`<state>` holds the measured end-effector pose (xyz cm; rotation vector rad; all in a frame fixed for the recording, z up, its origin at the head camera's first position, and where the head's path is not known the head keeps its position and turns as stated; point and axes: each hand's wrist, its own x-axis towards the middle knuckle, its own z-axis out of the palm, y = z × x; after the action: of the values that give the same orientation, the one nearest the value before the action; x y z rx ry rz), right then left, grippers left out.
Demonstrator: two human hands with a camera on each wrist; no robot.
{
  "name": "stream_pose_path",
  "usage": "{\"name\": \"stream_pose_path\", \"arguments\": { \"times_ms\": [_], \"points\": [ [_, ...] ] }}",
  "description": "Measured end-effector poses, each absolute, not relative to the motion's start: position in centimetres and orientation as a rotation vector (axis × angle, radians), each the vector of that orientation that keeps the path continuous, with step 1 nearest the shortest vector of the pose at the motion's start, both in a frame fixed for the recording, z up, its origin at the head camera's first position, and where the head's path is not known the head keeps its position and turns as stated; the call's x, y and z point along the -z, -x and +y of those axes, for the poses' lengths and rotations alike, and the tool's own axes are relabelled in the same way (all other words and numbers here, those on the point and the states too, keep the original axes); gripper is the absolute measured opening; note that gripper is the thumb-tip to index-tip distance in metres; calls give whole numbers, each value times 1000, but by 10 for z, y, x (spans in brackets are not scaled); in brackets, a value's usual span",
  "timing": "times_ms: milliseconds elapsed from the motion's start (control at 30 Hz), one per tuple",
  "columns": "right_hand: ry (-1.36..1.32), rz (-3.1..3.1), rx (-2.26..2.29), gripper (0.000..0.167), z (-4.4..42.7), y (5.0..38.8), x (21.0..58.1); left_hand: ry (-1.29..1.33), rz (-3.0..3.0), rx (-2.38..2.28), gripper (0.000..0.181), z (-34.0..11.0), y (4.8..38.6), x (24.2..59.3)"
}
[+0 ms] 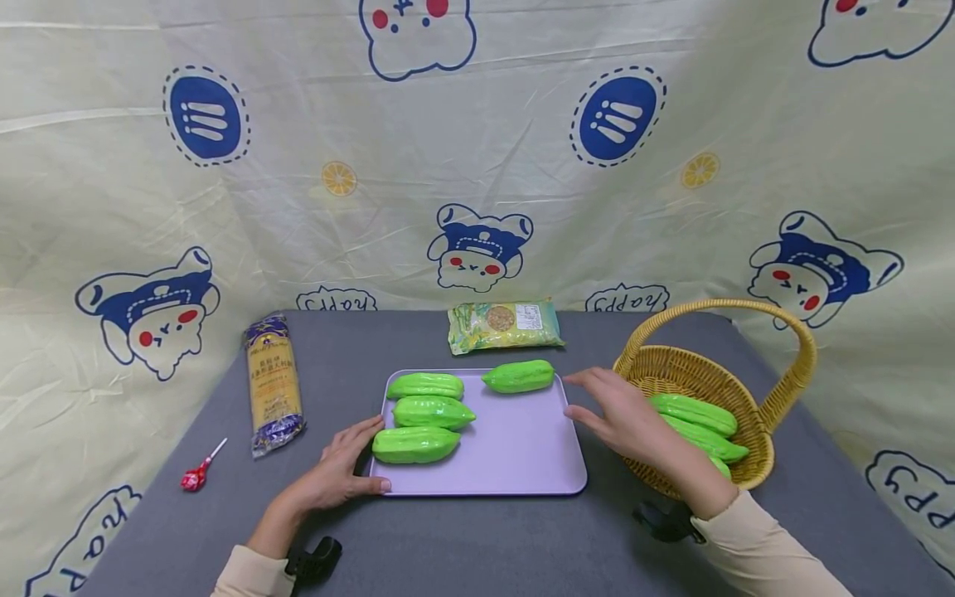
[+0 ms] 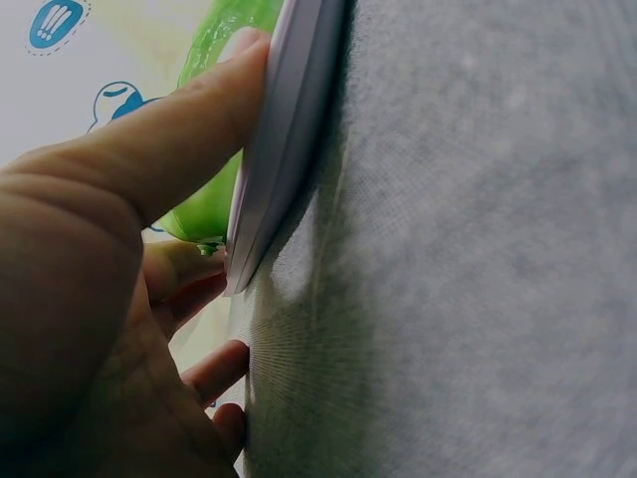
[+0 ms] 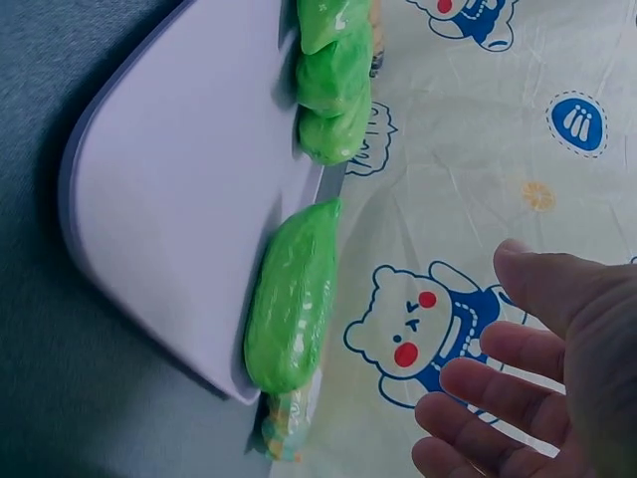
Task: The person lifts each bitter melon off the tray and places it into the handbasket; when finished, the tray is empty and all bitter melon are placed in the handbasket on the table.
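A lilac tray (image 1: pixel 515 448) lies on the grey table. Three green vegetables are lined up along its left side, one of them (image 1: pixel 414 445) nearest the front; another (image 1: pixel 518 376) lies at the back right corner. My left hand (image 1: pixel 337 471) touches the tray's left edge, thumb at the front left corner, as the left wrist view also shows. Beside the tray's right edge is my right hand (image 1: pixel 622 414), fingers spread and holding nothing; in the right wrist view this hand (image 3: pixel 528 378) stands apart from the tray (image 3: pixel 169 199) and the green vegetable (image 3: pixel 294 299).
A wicker basket (image 1: pixel 753 473) with several green vegetables stands at the right, its handle arching up, partly behind my right forearm. Behind the tray lies a green and yellow packet (image 1: pixel 503 327). At the left are a noodle-like packet (image 1: pixel 273 385) and a red lollipop (image 1: pixel 196 477).
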<state>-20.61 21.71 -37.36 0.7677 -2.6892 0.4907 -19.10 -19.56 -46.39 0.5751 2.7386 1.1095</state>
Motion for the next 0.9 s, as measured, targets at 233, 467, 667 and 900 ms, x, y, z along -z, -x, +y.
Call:
{"name": "stream_pose_path", "arguments": {
  "times_ms": [233,467,667,900],
  "points": [
    [-715,-2724,-520,39,204,216,381,-584,2752,-1108,91,-195,191,464],
    [-630,-2775,-529,42,193,227,390,-566,2735,-1111,92,-195,191,464],
    [-625,-2791,-524,44,185,235,396,-568,2735,-1111,91,-195,191,464],
    [-597,-2788,-518,45,182,247,402,-580,2749,-1101,91,-195,190,464]
  ]
}}
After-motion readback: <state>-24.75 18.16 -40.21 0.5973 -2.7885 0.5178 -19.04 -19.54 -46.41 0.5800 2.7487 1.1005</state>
